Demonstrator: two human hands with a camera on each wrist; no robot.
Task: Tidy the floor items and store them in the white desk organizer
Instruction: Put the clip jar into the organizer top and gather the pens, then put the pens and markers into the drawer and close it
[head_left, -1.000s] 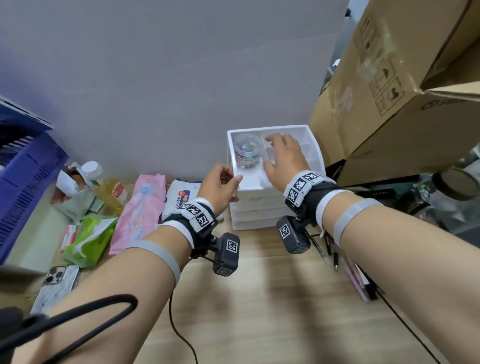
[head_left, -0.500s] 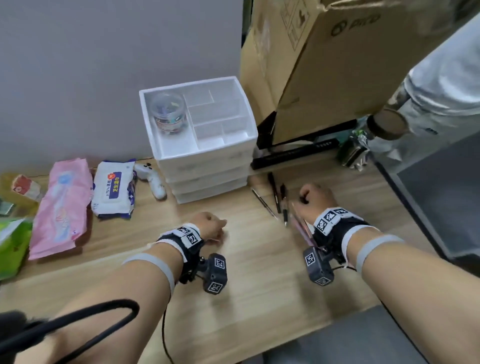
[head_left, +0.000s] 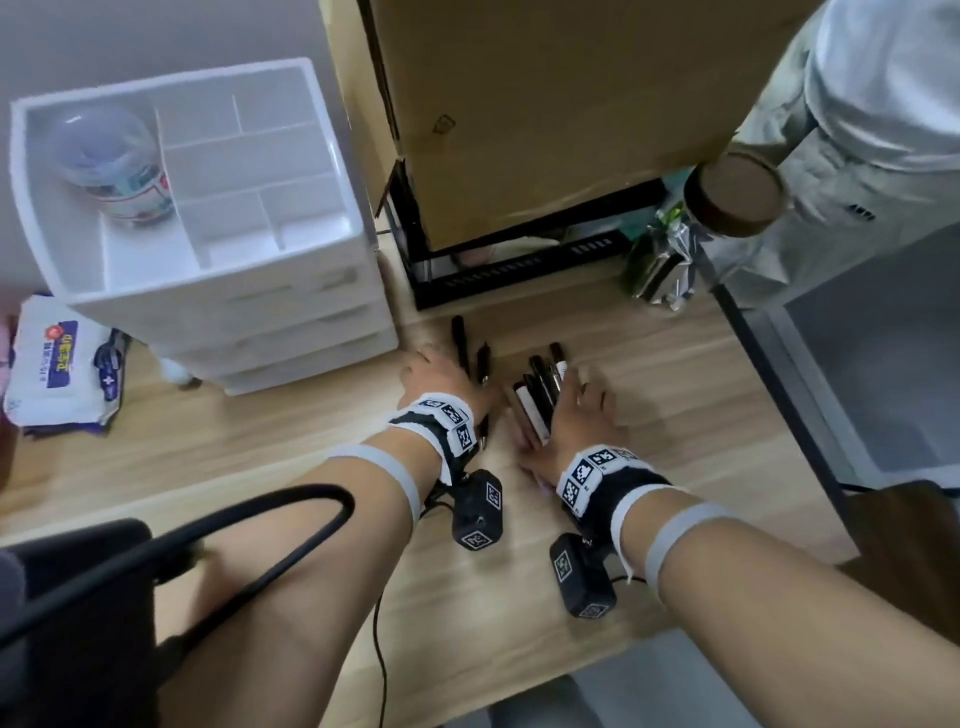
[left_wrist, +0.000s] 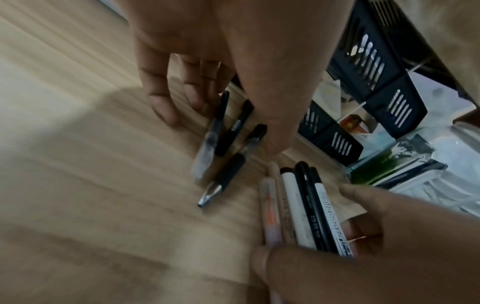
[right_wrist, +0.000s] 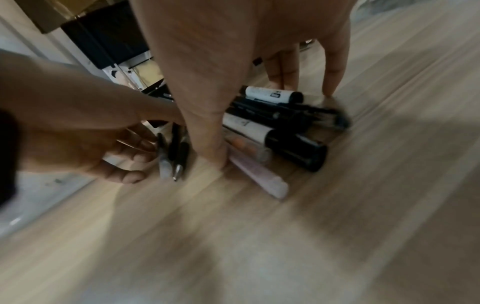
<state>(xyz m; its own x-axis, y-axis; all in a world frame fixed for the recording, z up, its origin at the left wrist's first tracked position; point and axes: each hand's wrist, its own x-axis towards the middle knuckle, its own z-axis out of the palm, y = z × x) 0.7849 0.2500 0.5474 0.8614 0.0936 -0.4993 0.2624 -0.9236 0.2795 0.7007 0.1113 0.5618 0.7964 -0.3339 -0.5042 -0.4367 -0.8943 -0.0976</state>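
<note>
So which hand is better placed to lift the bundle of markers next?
Right, probably. The right hand straddles the markers, thumb on one side and fingers on the other. The left hand sits over the three thin pens beside them.

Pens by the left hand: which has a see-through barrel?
The clear pen nearest the fingers of the left hand; the black pen and silver-tipped pen beside it are opaque.
</note>
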